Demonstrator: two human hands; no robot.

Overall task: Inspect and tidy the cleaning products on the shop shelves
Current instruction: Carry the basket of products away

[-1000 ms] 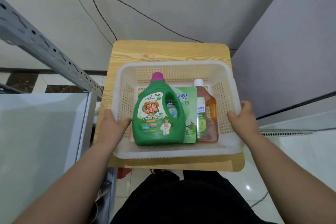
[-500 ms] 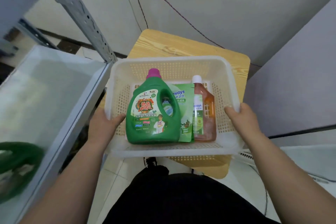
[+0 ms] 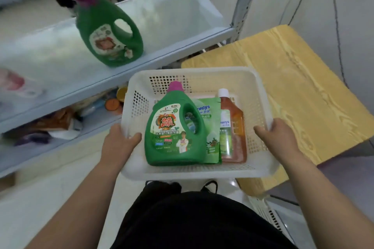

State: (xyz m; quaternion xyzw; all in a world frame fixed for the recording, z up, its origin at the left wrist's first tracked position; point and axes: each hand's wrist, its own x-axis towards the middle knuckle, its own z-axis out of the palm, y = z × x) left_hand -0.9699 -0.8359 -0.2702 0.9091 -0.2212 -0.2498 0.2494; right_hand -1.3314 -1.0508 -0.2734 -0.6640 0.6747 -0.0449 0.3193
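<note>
White perforated basket point(image 3: 192, 172) is off the wooden table point(image 3: 299, 91) it sat on a second ago. It's now in the air in front of me, and the table shows behind and to the right of the basket. Inside the basket, same layout as before: green detergent bottle point(image 3: 174, 131) flat on the left, green refill pouch point(image 3: 211, 127) in the middle and partly under it, amber bottle point(image 3: 234, 125) on the right. My left hand point(image 3: 119, 143) grips the basket's left wall, thumb hooked inside. My right hand point(image 3: 277, 137) grips the right rim. Up-left of the basket the metal shelf point(image 3: 172, 26) has swung into view. A matching green jug point(image 3: 109, 30) stands upright on it, blurred. I judge the carry is under way and shelving comes next, which will need one hand freed.
</note>
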